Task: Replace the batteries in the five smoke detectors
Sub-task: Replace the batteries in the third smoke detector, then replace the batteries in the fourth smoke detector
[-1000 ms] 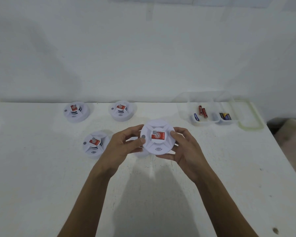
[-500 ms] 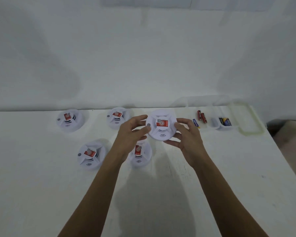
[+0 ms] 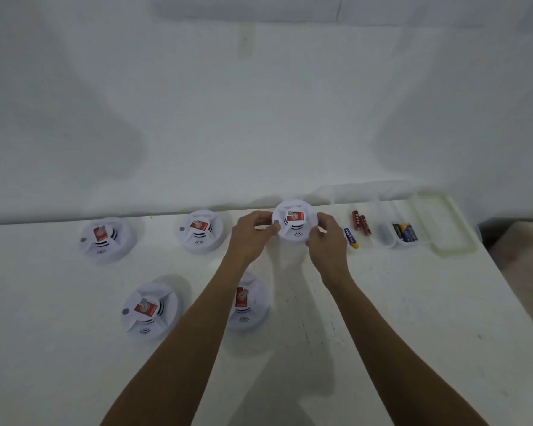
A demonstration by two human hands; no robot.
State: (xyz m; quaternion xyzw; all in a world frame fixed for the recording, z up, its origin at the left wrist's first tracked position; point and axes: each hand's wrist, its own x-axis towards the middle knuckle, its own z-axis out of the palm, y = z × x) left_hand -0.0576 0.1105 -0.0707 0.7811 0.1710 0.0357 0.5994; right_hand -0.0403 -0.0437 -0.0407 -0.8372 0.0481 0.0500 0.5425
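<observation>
A white round smoke detector (image 3: 294, 221) with a red label is held between my left hand (image 3: 251, 236) and my right hand (image 3: 325, 241), near the table's far edge. Both hands grip its rim from the sides. Several more white detectors lie on the table: one at far left (image 3: 105, 236), one at the back middle (image 3: 200, 230), one at front left (image 3: 148, 309), and one (image 3: 246, 302) partly hidden behind my left forearm. Red batteries (image 3: 360, 222) and a blue battery (image 3: 350, 237) lie in a clear box (image 3: 382, 207) to the right.
The clear box has a second compartment with dark batteries (image 3: 405, 232), and its lid (image 3: 450, 229) lies open beside it. The white table (image 3: 413, 333) ends at the right, near a brownish floor (image 3: 523, 250). A white wall rises just behind the table.
Both hands have carried the held detector away from me, toward the table's far edge next to the battery box. The view has tilted upward, and the fifth detector shows below my left forearm.
</observation>
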